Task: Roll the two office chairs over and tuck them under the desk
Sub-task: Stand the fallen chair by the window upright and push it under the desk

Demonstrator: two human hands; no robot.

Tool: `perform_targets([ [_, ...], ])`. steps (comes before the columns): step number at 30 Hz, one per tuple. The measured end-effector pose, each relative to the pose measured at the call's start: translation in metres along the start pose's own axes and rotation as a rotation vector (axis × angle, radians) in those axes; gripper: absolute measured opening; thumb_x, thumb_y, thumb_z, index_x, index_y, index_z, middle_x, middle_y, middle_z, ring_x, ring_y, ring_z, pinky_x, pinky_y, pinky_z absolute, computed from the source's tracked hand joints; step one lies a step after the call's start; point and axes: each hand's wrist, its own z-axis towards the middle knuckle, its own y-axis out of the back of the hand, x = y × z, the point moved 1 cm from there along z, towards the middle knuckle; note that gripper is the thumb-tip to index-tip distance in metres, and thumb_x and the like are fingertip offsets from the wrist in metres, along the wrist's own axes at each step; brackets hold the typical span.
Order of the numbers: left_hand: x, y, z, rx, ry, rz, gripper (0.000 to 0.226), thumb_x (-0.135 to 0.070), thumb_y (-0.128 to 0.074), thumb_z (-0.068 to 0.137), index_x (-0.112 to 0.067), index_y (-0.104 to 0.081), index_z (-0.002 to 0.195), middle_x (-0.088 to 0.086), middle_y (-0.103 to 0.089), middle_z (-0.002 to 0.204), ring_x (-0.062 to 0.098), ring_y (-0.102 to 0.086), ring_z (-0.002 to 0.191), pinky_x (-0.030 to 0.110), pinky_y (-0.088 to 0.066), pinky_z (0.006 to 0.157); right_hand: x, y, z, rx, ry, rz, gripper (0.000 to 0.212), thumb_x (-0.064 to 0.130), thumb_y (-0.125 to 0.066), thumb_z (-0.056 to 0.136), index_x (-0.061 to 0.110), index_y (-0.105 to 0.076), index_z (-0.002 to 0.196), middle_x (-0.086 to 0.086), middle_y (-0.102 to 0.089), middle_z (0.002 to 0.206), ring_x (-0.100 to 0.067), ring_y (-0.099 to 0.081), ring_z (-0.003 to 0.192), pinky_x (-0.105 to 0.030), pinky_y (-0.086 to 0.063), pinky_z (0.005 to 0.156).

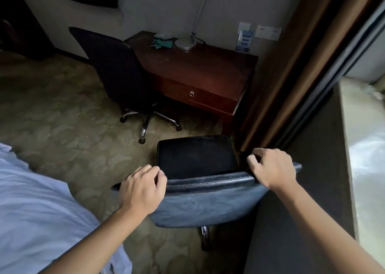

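A dark leather office chair [208, 200] stands right in front of me, its black seat facing the desk. My left hand [141, 188] grips the left end of its backrest top, and my right hand [273, 167] grips the right end. A second black office chair [116, 69] with a chrome star base stands at the left front of the dark red wooden desk [200, 69], its seat partly under the desk edge. The near chair is about a chair's length short of the desk.
A bed with white sheets [35, 207] lies at the lower left. A brown curtain [295, 65] and a window ledge [364, 148] line the right side. On the desk stand a lamp base [185, 43], a teal cloth and a card. Patterned carpet covers the floor.
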Motion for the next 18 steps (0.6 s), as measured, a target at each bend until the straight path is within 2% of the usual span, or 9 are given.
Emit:
perform_targets([
  [3,-0.002,-0.007,0.035,-0.020,-0.002,-0.012,0.043,-0.034,-0.028,0.083,-0.010,-0.055,0.061,0.005,-0.060,0.063,0.035,-0.061,0.067,0.037,-0.044,0.055,-0.002,-0.005,0.031,-0.025,-0.010,0.017,0.032,0.034,-0.048,0.081,0.015,-0.050,0.056,0.003,-0.039,0.046,-0.039,-0.055,0.060,-0.036,-0.033,0.056],
  [6,0.008,-0.009,0.067,-0.050,-0.010,-0.018,0.041,-0.031,-0.031,0.082,-0.010,-0.058,0.059,0.006,-0.062,0.062,0.036,-0.061,0.063,0.035,-0.043,0.052,0.005,-0.013,0.058,-0.073,-0.013,0.033,0.032,0.033,-0.046,0.082,0.014,-0.052,0.058,-0.005,-0.054,0.053,-0.038,-0.054,0.061,-0.036,-0.033,0.056],
  [8,0.018,-0.009,0.082,-0.052,-0.049,-0.006,0.041,-0.029,-0.033,0.082,-0.009,-0.059,0.059,0.007,-0.062,0.061,0.036,-0.061,0.061,0.035,-0.044,0.051,0.011,-0.018,0.066,-0.119,-0.018,0.030,0.033,0.034,-0.043,0.082,0.013,-0.054,0.059,-0.007,-0.057,0.055,-0.038,-0.050,0.057,-0.035,-0.031,0.055],
  [13,0.039,-0.004,0.102,-0.039,-0.130,0.003,0.044,-0.030,-0.033,0.083,-0.007,-0.062,0.060,0.008,-0.063,0.061,0.036,-0.062,0.064,0.036,-0.047,0.051,0.032,-0.024,0.067,-0.148,-0.078,0.044,0.034,0.037,-0.037,0.080,0.015,-0.055,0.059,0.001,-0.044,0.047,-0.029,-0.036,0.048,-0.034,-0.028,0.054],
  [18,0.090,0.006,0.135,-0.040,-0.155,0.017,0.043,-0.032,-0.030,0.082,-0.007,-0.060,0.063,0.010,-0.063,0.067,0.037,-0.062,0.071,0.039,-0.046,0.057,0.084,-0.036,0.069,-0.136,-0.125,0.077,0.032,0.037,-0.037,0.078,0.018,-0.040,0.053,0.006,-0.035,0.043,-0.016,-0.029,0.040,-0.032,-0.025,0.050],
])
